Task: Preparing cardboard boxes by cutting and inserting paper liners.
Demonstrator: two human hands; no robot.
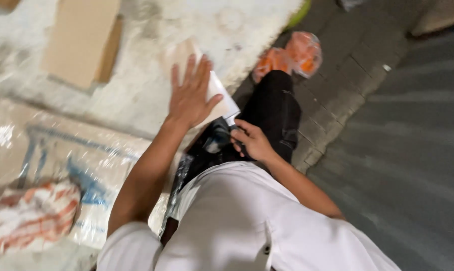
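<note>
A blurred, tilted view looks down from a person's head over a white shirt and dark trousers. The left hand (189,95) lies flat, fingers spread wide, its grip fully open and closed on nothing, pressing down on a pale flat paper packet (222,98) that rests at the edge of a rough whitish bench (136,95). The right hand (252,140) sits just below the packet's lower corner, fingers curled around a small dark object (218,138) too blurred to name. The step in hand appears to be steadying the packet while the other hand works at its corner; any next move seems to call for the flat hand to keep it from sliding. Nearby lie a cardboard piece (81,40), a clear plastic sheet (61,150) and orange sandals (289,55) on paving.
</note>
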